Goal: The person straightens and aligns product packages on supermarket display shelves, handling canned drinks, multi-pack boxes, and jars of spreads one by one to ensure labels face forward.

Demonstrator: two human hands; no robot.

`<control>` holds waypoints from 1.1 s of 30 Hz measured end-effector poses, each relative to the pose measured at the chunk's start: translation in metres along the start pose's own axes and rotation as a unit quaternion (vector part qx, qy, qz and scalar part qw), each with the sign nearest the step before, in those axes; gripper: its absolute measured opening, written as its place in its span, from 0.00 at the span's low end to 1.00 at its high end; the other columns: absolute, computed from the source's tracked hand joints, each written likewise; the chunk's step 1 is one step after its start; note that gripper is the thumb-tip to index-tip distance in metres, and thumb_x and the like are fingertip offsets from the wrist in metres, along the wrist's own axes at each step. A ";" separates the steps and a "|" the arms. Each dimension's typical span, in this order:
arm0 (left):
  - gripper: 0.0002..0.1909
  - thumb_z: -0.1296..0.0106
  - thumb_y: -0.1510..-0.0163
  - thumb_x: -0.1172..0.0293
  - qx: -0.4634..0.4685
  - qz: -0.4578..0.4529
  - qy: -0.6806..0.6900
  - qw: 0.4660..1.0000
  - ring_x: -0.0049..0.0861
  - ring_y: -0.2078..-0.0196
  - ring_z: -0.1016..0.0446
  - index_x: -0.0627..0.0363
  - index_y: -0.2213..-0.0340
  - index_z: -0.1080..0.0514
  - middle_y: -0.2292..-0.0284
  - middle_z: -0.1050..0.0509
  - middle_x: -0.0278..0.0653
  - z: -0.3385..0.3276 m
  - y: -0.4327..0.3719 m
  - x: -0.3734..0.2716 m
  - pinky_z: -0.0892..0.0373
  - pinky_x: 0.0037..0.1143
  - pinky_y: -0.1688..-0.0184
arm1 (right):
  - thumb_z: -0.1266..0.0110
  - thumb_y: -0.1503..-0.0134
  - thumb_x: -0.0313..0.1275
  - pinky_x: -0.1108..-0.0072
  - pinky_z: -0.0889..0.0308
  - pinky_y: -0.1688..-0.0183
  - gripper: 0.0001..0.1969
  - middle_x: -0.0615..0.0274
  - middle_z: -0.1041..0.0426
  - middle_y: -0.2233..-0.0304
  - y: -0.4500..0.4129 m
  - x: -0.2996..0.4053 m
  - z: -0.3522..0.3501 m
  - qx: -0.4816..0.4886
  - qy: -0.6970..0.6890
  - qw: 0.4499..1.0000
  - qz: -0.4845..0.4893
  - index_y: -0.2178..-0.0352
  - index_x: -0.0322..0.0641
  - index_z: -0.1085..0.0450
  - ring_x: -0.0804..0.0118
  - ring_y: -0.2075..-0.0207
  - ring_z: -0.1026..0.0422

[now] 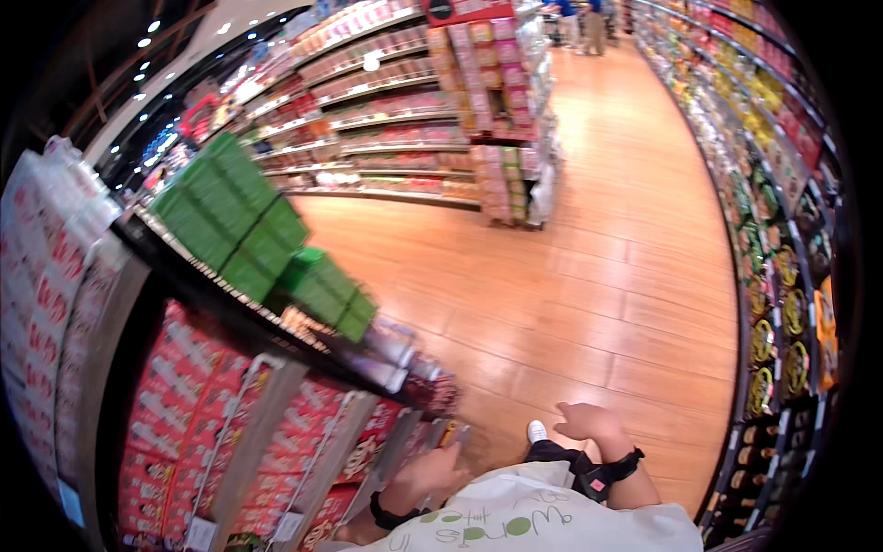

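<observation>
My left hand [431,470], blurred, hangs low beside the shelf of red packages [296,441], with a black strap on its wrist; I cannot tell its finger pose for certain, and no object shows in it. To the right, my right hand [585,421] is over the wood-look floor, its fingers partly curled with one stretched to the left. Nothing shows in it, though its palm side is hidden. A black band with a small device is at that wrist. Between the hands are my white printed shirt [510,510] and a white shoe [537,432].
Green boxes [234,214] are stacked on the shelving at left. A display of pink packs [486,83] stands at an aisle end, beside long stocked shelves [386,117]. Packaged goods line the curved right-hand shelf [762,255]. People [592,27] stand far up the aisle [614,207].
</observation>
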State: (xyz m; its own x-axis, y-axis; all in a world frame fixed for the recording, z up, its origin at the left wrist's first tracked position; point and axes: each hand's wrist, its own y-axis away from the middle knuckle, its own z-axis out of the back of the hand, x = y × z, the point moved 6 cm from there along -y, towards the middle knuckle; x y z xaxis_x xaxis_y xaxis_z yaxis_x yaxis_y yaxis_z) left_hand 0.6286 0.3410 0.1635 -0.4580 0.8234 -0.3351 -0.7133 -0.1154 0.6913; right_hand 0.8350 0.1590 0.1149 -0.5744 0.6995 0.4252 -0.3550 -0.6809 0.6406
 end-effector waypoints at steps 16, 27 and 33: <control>0.33 0.53 0.45 0.55 -0.024 -0.272 -0.210 0.939 0.46 0.53 0.31 0.59 0.43 0.44 0.57 0.29 0.50 0.036 -0.146 -0.204 0.36 0.38 0.52 | 0.52 0.45 0.35 0.65 0.34 0.52 0.27 0.39 0.30 0.55 0.002 -0.079 0.064 -0.013 -0.049 0.995 0.088 0.46 0.33 0.41 0.45 0.54 0.29; 0.31 0.55 0.43 0.55 0.048 -0.314 -0.312 0.896 0.41 0.55 0.32 0.51 0.42 0.44 0.58 0.28 0.45 0.056 -0.220 -0.245 0.37 0.37 0.52 | 0.52 0.42 0.40 0.71 0.34 0.50 0.29 0.43 0.31 0.51 0.011 -0.166 0.083 -0.065 -0.300 0.951 0.039 0.42 0.40 0.45 0.50 0.51 0.30; 0.30 0.52 0.45 0.56 0.068 -0.331 -0.254 0.906 0.43 0.56 0.30 0.53 0.44 0.41 0.60 0.27 0.46 0.106 -0.283 -0.236 0.36 0.38 0.55 | 0.52 0.42 0.40 0.70 0.34 0.50 0.29 0.40 0.32 0.51 -0.036 -0.175 0.111 -0.055 -0.294 0.953 0.040 0.42 0.38 0.45 0.48 0.50 0.31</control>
State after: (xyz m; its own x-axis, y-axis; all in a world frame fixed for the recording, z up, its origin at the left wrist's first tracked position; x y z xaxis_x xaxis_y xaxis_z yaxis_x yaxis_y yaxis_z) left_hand 0.9946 0.2387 0.1150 0.3757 0.8404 -0.3906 -0.6549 0.5390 0.5297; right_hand 1.0298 0.0856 0.0882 -0.1009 0.6224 0.7762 -0.4205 -0.7337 0.5337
